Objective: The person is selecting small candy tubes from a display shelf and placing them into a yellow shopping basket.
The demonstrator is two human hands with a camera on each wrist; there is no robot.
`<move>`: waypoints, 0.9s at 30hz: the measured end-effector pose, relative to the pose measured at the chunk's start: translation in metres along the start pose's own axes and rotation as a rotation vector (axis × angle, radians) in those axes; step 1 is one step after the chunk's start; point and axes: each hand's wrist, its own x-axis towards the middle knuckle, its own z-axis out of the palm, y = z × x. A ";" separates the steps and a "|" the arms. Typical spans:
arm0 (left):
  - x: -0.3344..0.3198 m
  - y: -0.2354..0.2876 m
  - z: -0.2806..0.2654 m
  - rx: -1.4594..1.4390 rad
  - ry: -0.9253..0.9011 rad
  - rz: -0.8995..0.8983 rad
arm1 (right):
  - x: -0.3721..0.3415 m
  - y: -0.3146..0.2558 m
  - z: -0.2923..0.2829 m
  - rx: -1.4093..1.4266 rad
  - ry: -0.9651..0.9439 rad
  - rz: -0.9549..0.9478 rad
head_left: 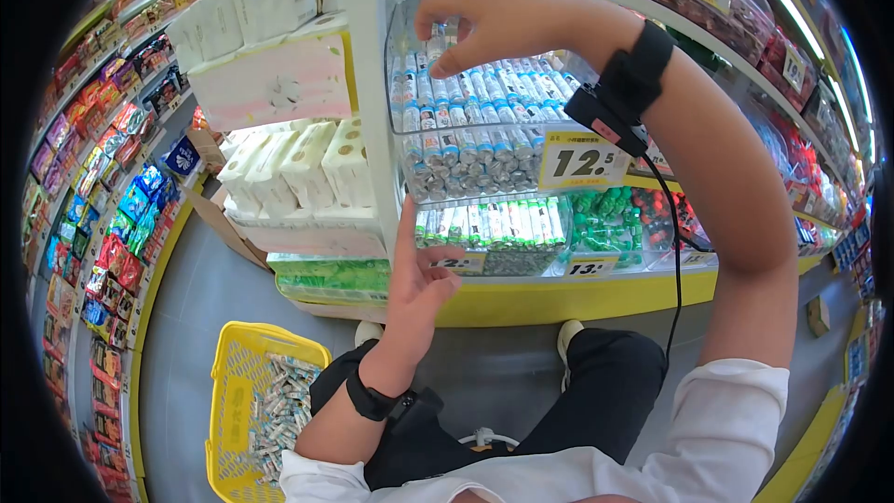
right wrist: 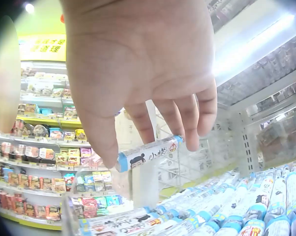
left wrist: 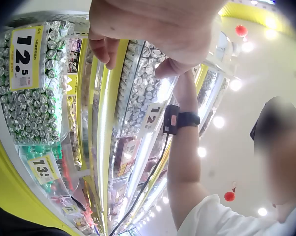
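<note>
My right hand (head_left: pixel 494 23) reaches over the upper clear bin (head_left: pixel 402 140), which is full of white-and-blue wrapped snack tubes (head_left: pixel 494 93). In the right wrist view, the thumb and fingertips of the right hand (right wrist: pixel 143 59) pinch one such snack tube (right wrist: pixel 150 152) by its ends, just above the rows below. My left hand (head_left: pixel 414 279) is lower, its index finger stretched up to the shelf post beside the bins and the other fingers loosely bent. Nothing shows in its grasp. From the left wrist view, the left hand (left wrist: pixel 153 24) fills the top.
A yellow basket (head_left: pixel 219 391) holding many wrapped tubes stands on the floor at my left. White tissue packs (head_left: pixel 265 168) fill the neighbouring shelf. Below the upper bin are green-and-white tubes (head_left: pixel 503 224) and a price tag (head_left: pixel 584 160). A black cable (head_left: pixel 678 261) hangs from the right wrist.
</note>
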 end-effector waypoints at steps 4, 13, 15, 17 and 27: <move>0.002 0.001 0.000 -0.021 -0.006 -0.001 | 0.024 0.028 0.012 -0.167 -0.053 -0.003; 0.002 0.004 -0.002 -0.050 -0.030 -0.041 | 0.059 0.068 0.032 -0.230 -0.200 0.141; 0.002 0.005 -0.002 -0.051 -0.030 -0.040 | 0.063 0.076 0.038 -0.238 -0.199 0.151; 0.001 0.005 -0.002 -0.051 -0.031 -0.041 | 0.064 0.083 0.043 -0.242 -0.191 0.166; 0.001 0.007 0.000 -0.067 -0.039 -0.043 | 0.070 0.103 0.057 0.198 -0.203 0.375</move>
